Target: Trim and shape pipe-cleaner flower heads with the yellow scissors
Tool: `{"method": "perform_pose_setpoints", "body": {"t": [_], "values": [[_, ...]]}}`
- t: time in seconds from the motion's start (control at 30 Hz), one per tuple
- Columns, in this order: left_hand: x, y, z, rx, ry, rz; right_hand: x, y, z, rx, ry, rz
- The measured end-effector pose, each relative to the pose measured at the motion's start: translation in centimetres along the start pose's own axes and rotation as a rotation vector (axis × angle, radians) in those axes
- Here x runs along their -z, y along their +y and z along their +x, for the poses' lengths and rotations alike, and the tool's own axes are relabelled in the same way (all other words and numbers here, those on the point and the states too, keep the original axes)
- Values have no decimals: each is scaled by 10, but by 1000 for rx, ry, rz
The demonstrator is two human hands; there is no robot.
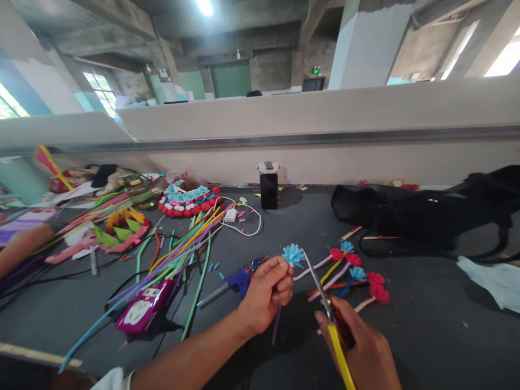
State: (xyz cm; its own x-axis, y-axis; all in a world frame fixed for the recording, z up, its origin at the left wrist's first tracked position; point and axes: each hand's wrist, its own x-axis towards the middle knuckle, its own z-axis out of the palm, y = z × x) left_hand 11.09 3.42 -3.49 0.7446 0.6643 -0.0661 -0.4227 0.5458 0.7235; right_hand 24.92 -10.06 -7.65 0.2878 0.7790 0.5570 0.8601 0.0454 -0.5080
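Note:
Between the thumb and fingers of my left hand [268, 287] is a blue paper flower [293, 254], its fringed petals facing up. A thin purple stem [276, 326] hangs below that hand. My right hand [359, 344] grips a pair of scissors [320, 287] with a yellow handle. The blade tips reach the right edge of the petals; whether they touch cannot be made out. A blue glue gun [239, 283] lies just behind my left hand. Beyond the scissors rest several finished-looking flowers, among them a red flower [379, 293] and a blue flower [358, 273], on coloured stems.
A bundle of coloured strips [190, 238] crosses a purple box [147, 307] on the left. A phone [268, 190] stands upright near the partition. A black bag [390, 214] lies at right. Another person's arm [24, 244] reaches in at far left.

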Motion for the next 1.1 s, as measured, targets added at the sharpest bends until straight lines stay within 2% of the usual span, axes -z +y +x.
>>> {"method": "perform_pose_setpoints", "body": {"t": [0.17, 0.37, 0.8, 1.1], "values": [[0, 0, 0, -2, 7, -14, 0, 1, -1, -37, -44, 28], [-2, -1, 0, -17, 9, -14, -2, 2, -4, 10, 5, -17], [-3, -4, -2, -4, 14, -12, -2, 0, -2, -22, -20, -2], [-5, -6, -5, 25, -13, -2, -2, 0, 0, 8, 22, -53]]}}
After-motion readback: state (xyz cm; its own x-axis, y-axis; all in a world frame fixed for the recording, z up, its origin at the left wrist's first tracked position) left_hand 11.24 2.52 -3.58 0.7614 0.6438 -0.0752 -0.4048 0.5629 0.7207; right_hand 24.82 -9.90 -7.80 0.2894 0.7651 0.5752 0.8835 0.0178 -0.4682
